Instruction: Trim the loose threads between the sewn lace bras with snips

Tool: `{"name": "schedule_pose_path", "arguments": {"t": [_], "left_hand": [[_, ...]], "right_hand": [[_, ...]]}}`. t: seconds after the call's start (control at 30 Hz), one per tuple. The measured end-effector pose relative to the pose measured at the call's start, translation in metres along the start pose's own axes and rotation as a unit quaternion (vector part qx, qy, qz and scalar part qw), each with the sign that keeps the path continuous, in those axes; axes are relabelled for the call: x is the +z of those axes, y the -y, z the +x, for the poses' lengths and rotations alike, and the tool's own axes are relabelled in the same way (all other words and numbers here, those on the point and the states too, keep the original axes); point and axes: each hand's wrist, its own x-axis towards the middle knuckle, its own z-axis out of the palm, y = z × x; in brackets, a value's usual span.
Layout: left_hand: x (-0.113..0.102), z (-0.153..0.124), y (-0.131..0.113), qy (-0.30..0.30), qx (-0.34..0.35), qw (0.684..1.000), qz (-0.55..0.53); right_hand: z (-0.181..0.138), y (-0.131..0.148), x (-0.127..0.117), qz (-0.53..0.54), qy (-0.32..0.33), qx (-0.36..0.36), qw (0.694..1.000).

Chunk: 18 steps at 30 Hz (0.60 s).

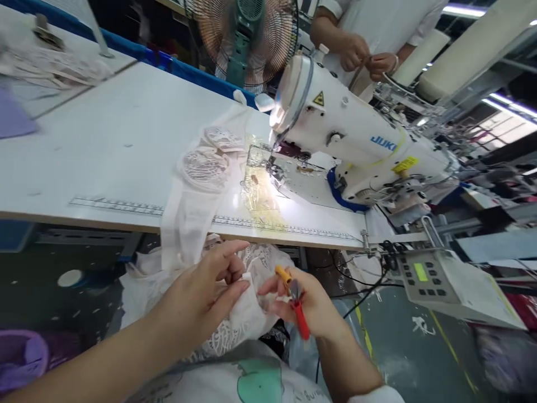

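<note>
left hand (201,296) pinching white fabric (247,308), right hand (310,305) probably gripping snips (296,299)

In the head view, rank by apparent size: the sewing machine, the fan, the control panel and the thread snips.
1. sewing machine
2. fan, partly cropped
3. control panel, nearer the camera, so its rank against the fan is unsure
4. thread snips, in the right hand

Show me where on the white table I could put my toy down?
The table is bare on its left stretch, between the lace pieces, the ruler strip and the blue edge. Near the sewing machine it is crowded: fabric and clear film lie by the needle.
</note>
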Motion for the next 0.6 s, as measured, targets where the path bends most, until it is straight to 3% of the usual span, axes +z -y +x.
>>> {"name": "schedule_pose_path", "arguments": {"t": [0.13, 0.27, 0.4, 0.6], "left_hand": [[0.011, 0.008, 0.013, 0.021, 0.08, 0.996, 0.029], [0.015, 0.012, 0.012, 0.021, 0.087, 0.996, 0.029], [0.015, 0.013, 0.009, 0.01, 0.026, 0.999, 0.019], [0.015, 0.021, 0.001, 0.098, -0.107, 0.989, -0.041]], "right_hand": [[0.017, 0.012, 0.001, 0.031, -0.066, -0.044, 0.996], [0.029, 0.015, 0.005, 0.059, -0.07, -0.063, 0.994], [0.036, 0.013, 0.007, 0.084, -0.077, -0.072, 0.991], [0.041, 0.014, 0.009, 0.087, -0.084, -0.052, 0.991]]}}
